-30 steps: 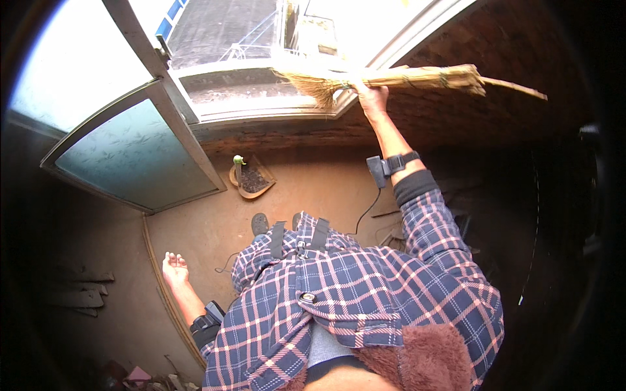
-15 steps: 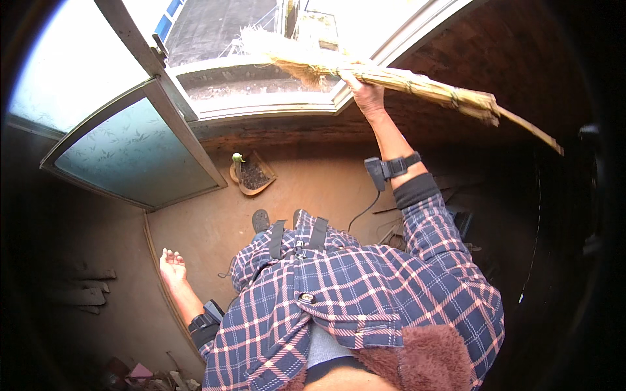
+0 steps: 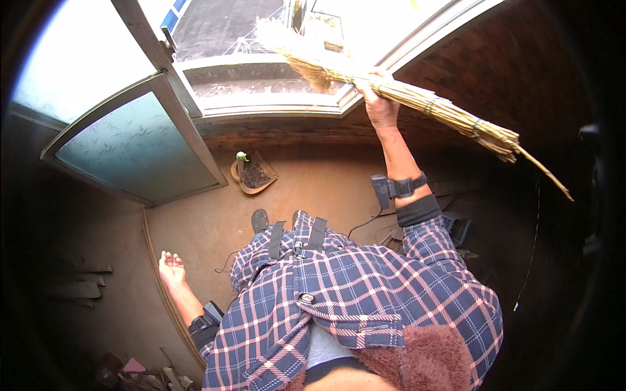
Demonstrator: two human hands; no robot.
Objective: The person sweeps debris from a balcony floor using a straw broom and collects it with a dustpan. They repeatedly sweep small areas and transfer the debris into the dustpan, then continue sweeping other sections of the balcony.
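Right hand (image 3: 383, 112) wraps around the straw broom (image 3: 420, 98) near its bristles (image 3: 312, 65), bundled handle (image 3: 475, 124) slanting rightward.

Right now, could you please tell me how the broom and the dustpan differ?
The broom is raised in the right hand; the dustpan rests on the floor. The broom is a long, pale straw bundle; the dustpan is a wide, brownish scoop holding dark debris. Both are apart from the left hand.

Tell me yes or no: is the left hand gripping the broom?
No, the right hand grips the broom, while the left hand is well away, open and empty.
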